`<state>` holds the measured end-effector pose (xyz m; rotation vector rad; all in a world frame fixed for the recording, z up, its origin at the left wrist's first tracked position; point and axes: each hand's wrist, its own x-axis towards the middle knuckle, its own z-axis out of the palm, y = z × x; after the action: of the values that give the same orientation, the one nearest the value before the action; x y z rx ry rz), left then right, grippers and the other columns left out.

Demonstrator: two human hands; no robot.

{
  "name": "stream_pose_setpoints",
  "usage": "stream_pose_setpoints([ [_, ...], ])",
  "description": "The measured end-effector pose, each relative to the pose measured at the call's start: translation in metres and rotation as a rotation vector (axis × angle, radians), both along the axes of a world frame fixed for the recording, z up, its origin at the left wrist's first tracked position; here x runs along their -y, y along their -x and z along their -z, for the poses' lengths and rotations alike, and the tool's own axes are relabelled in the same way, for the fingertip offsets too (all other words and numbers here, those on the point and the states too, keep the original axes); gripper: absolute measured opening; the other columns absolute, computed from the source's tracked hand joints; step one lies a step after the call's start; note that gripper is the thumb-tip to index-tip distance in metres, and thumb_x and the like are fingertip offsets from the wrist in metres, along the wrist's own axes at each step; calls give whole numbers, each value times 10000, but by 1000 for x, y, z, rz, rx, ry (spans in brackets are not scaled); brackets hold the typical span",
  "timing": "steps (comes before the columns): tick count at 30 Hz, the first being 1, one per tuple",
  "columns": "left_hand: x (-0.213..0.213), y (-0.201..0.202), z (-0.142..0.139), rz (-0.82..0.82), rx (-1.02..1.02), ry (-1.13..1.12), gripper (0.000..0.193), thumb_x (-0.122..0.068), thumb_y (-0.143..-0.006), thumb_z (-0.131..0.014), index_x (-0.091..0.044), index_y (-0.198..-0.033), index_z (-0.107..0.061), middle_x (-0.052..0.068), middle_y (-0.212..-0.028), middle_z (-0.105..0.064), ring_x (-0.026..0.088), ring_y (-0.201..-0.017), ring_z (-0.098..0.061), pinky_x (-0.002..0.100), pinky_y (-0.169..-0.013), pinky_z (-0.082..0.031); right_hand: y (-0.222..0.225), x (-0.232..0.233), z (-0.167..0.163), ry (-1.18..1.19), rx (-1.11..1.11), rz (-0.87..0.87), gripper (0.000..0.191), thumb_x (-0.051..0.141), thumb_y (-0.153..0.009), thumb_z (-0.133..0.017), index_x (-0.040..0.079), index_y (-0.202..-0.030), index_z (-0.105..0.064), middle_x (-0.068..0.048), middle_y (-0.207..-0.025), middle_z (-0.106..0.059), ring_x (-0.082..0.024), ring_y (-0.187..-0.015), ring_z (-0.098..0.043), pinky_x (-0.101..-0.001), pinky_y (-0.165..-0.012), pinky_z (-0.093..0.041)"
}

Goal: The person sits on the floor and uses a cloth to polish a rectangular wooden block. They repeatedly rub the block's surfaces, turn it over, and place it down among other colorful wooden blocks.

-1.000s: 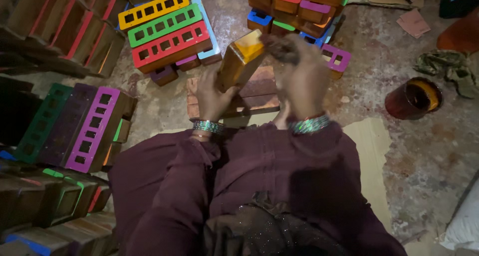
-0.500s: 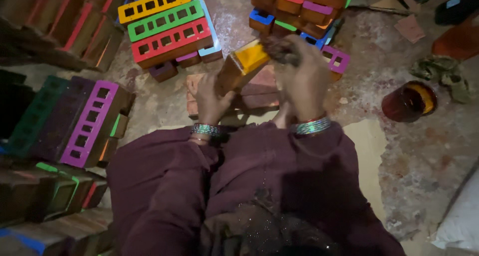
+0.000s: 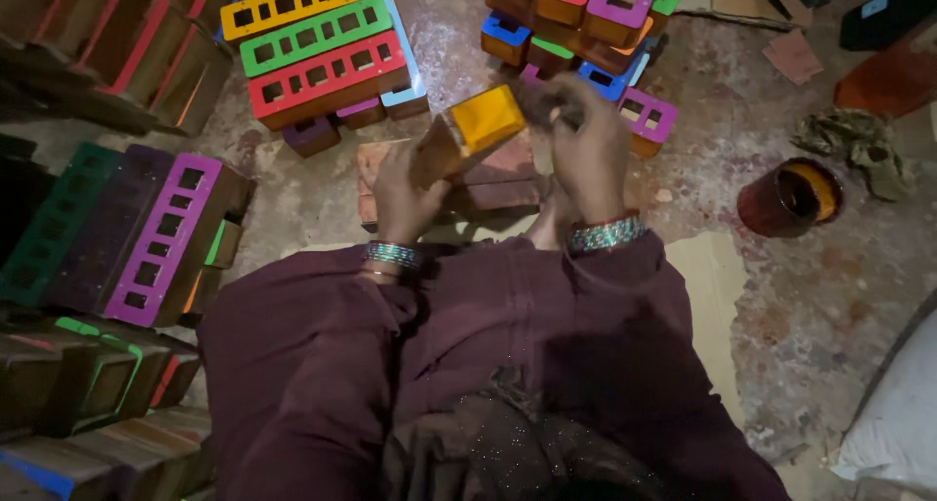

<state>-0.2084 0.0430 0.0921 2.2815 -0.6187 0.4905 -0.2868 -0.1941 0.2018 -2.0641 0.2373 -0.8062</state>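
My left hand (image 3: 405, 194) grips a long wooden block (image 3: 485, 119) from below and tilts it up, so its yellow-painted end faces me. My right hand (image 3: 586, 150) is closed on a small dark wad (image 3: 537, 101), maybe a rag or a brush, pressed against the right edge of that yellow end. Both wrists wear shiny bangles. Under the hands a few bare reddish bricks (image 3: 498, 174) lie on the floor. My lap in a dark maroon garment fills the lower frame.
Yellow, green and red slotted frames (image 3: 312, 57) are stacked at top left; a pile of coloured blocks (image 3: 586, 13) sits at top centre. Purple and green frames (image 3: 161, 238) lean at left. A red cup of yellow paint (image 3: 791, 197) and a rag (image 3: 859, 145) lie at right.
The block stays in my left hand with its yellow end up. My right hand has shifted a little along the end's right edge with the dark wad.
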Motion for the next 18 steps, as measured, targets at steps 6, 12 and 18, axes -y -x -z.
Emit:
stream_pose_setpoints([
  [6, -20, -7, 4, 36, -9, 138, 628, -169, -725, -834, -16, -1294, -619, 166, -1239, -668, 363, -1179, -640, 435, -1030, -498, -11, 0, 24, -118, -61, 22, 379, 8, -913, -705, 71, -1285, -680, -139, -1148, -759, -223, -1067, -739, -327, -905, -560],
  [12, -32, -15, -1, 87, -148, 268, 595, -122, -740, -859, 5, -1275, -632, 164, -1226, -691, 314, -1172, -668, 412, -1016, -525, -2, -17, 4, -234, 128, -341, 388, -32, -965, -683, 44, -1344, -647, -97, -1264, -717, -172, -1179, -676, -323, -1025, -537],
  [18, -44, -22, -5, 182, -226, 277, 505, -84, -766, -874, 20, -1221, -678, 179, -1172, -701, 281, -1130, -689, 389, -992, -552, 6, -25, -18, -222, -12, -371, 403, 16, -943, -704, 70, -1341, -667, -90, -1231, -744, -159, -1130, -691, -313, -986, -558],
])
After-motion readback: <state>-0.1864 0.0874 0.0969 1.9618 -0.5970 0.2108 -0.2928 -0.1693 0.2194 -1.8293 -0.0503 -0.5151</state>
